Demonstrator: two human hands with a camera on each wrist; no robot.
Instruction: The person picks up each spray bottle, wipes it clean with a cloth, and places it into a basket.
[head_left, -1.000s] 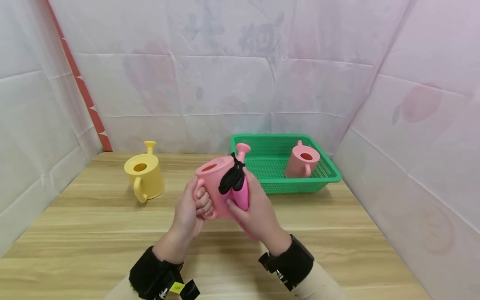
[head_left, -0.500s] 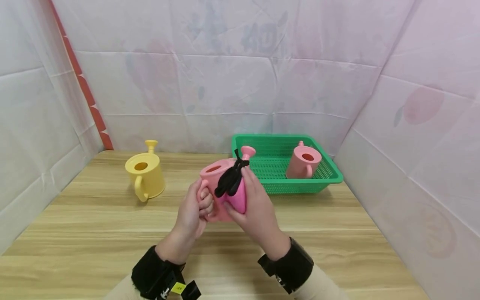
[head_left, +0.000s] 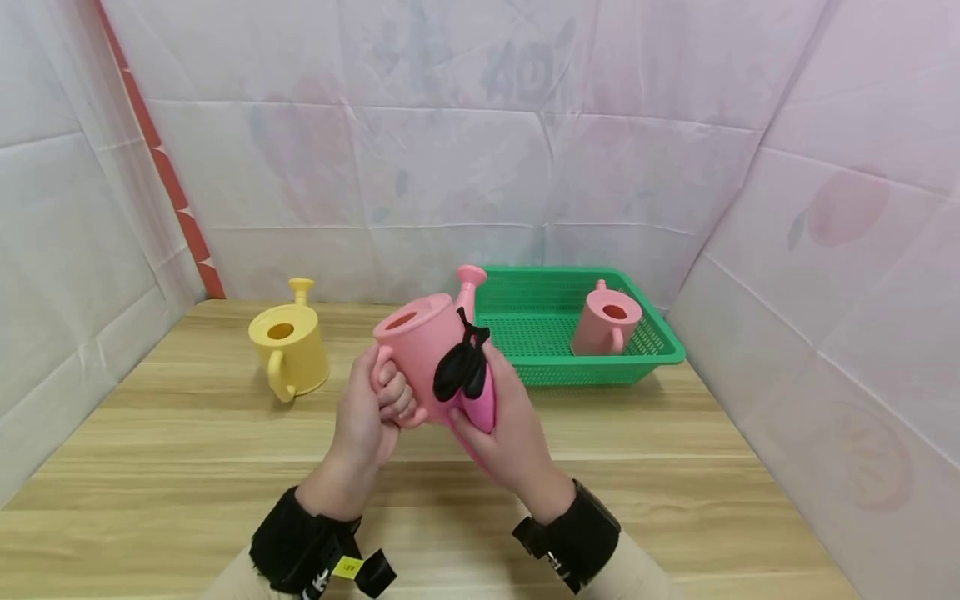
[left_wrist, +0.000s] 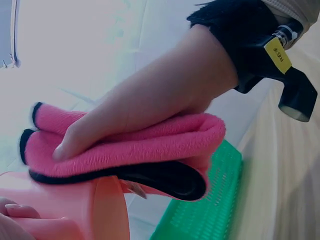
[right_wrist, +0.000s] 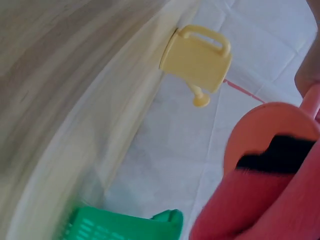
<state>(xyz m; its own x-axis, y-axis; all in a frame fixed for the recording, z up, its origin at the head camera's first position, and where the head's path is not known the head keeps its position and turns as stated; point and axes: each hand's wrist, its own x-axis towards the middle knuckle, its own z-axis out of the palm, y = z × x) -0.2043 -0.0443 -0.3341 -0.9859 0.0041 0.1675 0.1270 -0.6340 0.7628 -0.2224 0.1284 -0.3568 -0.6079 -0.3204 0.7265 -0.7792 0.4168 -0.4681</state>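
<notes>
My left hand grips the handle of a pink watering can, raised over the table and tilted, its spout pointing up and away. In my right hand is a folded, fuzzy pink cloth with black edging, pressed to the can's right side. The left wrist view shows the thumb on top of the cloth, whose black edge lies along the can near its base. The right wrist view shows the can's round bottom behind the cloth; most of the right hand's fingers are hidden.
A yellow watering can stands on the wooden table at the left. At the back right is a green plastic basket holding another pink watering can. White printed sheets enclose the back and sides.
The pink can first shifts slightly right, then moves up and left with my left hand. The cloth shifts lower along its side, still in my right hand.
</notes>
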